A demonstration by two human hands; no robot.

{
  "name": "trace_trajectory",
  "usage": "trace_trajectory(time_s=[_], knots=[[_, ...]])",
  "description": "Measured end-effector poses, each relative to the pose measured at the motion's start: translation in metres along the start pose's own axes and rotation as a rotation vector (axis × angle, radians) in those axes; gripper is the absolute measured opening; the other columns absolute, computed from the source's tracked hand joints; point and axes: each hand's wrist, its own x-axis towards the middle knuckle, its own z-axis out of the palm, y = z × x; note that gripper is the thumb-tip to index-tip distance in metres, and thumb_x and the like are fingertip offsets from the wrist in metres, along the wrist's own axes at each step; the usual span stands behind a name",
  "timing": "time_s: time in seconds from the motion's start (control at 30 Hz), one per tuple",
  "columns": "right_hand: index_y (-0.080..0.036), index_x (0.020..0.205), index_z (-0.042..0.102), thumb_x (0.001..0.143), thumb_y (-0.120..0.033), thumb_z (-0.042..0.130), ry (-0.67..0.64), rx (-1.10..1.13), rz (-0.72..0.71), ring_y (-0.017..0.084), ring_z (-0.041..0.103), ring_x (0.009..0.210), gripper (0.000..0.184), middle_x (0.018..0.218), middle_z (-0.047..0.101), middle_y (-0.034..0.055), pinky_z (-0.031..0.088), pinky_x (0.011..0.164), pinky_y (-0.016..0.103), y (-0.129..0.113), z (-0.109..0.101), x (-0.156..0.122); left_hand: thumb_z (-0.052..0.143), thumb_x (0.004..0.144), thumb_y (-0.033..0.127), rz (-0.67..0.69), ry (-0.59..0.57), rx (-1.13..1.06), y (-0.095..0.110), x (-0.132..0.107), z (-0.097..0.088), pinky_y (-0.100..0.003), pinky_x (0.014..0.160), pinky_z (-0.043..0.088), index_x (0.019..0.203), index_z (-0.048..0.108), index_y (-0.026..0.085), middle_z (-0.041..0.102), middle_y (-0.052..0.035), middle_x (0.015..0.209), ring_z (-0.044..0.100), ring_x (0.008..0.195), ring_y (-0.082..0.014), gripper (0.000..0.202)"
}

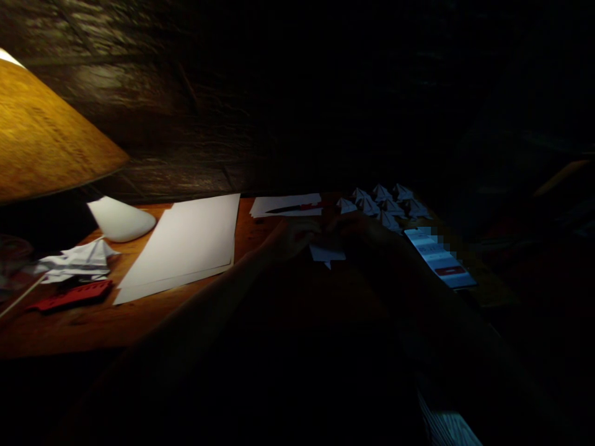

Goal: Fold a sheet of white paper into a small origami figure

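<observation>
Both of my hands meet over a small folded piece of paper (327, 251) in the dim middle of the table. My left hand (297, 235) pinches its upper left side, and my right hand (360, 230) grips the upper right. Shadow hides most of the fingertips. Below the paper's lower edge a small pointed flap sticks out. Just beyond my hands lie a knife (297, 209) with a red handle and some white sheets (264, 204) under it. Several folded paper figures (390, 207) stand in a group past my right hand.
A lit phone (439, 257) lies right of my right forearm. Large white sheets (186, 241) lie to the left. Farther left are a lamp with a yellow shade (51, 136) and white base (123, 220), crumpled-looking folded paper (83, 259) and a red object (72, 296). A dark wall rises behind.
</observation>
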Motion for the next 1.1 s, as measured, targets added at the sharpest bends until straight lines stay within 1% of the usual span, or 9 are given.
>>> trace_trajectory(time_s=[0.1,0.23,0.33,0.4,0.47,0.57,0.67,0.93,1.1], knots=[[-0.020,0.075,0.076,0.073,-0.036,0.070,0.049,-0.007,0.041,0.020,0.064,0.074,0.017,0.079,0.074,0.0035,0.049,0.076,0.035,0.001,0.004,-0.002,0.055,0.088,0.017,0.019,-0.009,0.043,0.003,0.000,-0.003,-0.039,0.094,0.054,0.103,0.076,0.022,0.075,-0.0078,0.111,0.070,0.103,-0.0217,0.026],[-0.018,0.077,0.075,0.087,-0.058,0.060,0.185,-0.122,-0.031,0.017,0.061,0.069,0.044,0.074,0.071,0.0037,0.046,0.067,0.030,0.001,0.004,-0.003,0.054,0.090,0.018,0.060,-0.049,0.069,0.010,0.000,-0.003,-0.038,0.093,0.053,0.105,0.075,0.022,0.073,-0.0077,0.108,0.069,0.101,-0.0215,0.026],[-0.017,0.076,0.076,0.090,-0.068,0.051,0.357,-0.295,-0.065,0.018,0.061,0.069,0.058,0.072,0.070,0.0049,0.043,0.066,0.030,0.002,0.001,0.000,0.051,0.095,0.022,0.067,-0.105,0.068,0.018,-0.002,0.006,-0.043,0.104,0.049,0.123,0.068,0.023,0.069,-0.0093,0.126,0.064,0.119,-0.0240,0.032],[-0.018,0.075,0.076,0.091,-0.070,0.048,0.435,-0.395,-0.076,0.018,0.062,0.068,0.061,0.071,0.070,0.0049,0.041,0.064,0.031,0.003,-0.001,0.001,0.053,0.097,0.030,0.057,-0.159,0.117,0.025,-0.005,0.014,-0.049,0.113,0.042,0.137,0.058,0.022,0.060,-0.0118,0.142,0.054,0.133,-0.0277,0.042],[-0.019,0.076,0.076,0.093,-0.069,0.046,0.437,-0.471,-0.084,0.019,0.062,0.069,0.061,0.071,0.070,0.0049,0.039,0.063,0.030,0.004,-0.002,0.001,0.056,0.096,0.040,0.042,-0.245,0.176,0.029,-0.008,0.021,-0.054,0.121,0.031,0.149,0.044,0.019,0.045,-0.0161,0.156,0.040,0.146,-0.0319,0.058],[-0.018,0.077,0.075,0.094,-0.064,0.047,0.400,-0.532,-0.069,0.018,0.062,0.068,0.057,0.070,0.070,0.0048,0.037,0.061,0.030,0.006,-0.001,0.002,0.060,0.093,0.050,0.087,-0.368,0.237,0.030,-0.011,0.028,-0.056,0.125,0.021,0.155,0.032,0.012,0.027,-0.0216,0.164,0.022,0.154,-0.0361,0.077],[-0.019,0.079,0.074,0.096,-0.061,0.047,0.397,-0.540,-0.076,0.019,0.063,0.069,0.054,0.072,0.071,0.0050,0.037,0.062,0.030,0.008,0.000,0.002,0.058,0.093,0.054,0.132,-0.395,0.257,0.026,-0.011,0.030,-0.057,0.125,0.018,0.158,0.024,0.013,0.018,-0.0220,0.167,0.013,0.156,-0.0370,0.085],[-0.019,0.080,0.075,0.097,-0.052,0.050,0.403,-0.594,-0.055,0.020,0.065,0.074,0.045,0.077,0.073,0.0061,0.039,0.068,0.031,0.007,0.005,0.003,0.058,0.090,0.064,0.135,-0.402,0.328,0.032,-0.012,0.030,-0.058,0.124,0.019,0.157,0.023,0.005,0.017,-0.0275,0.165,0.012,0.156,-0.0406,0.096],[-0.018,0.084,0.075,0.097,-0.042,0.053,0.384,-0.620,-0.060,0.020,0.065,0.075,0.035,0.081,0.074,0.0059,0.040,0.069,0.031,0.006,0.010,0.004,0.055,0.089,0.069,0.132,-0.385,0.379,0.033,-0.013,0.032,-0.056,0.125,0.018,0.152,0.032,0.005,0.023,-0.0282,0.163,0.017,0.154,-0.0414,0.093]])
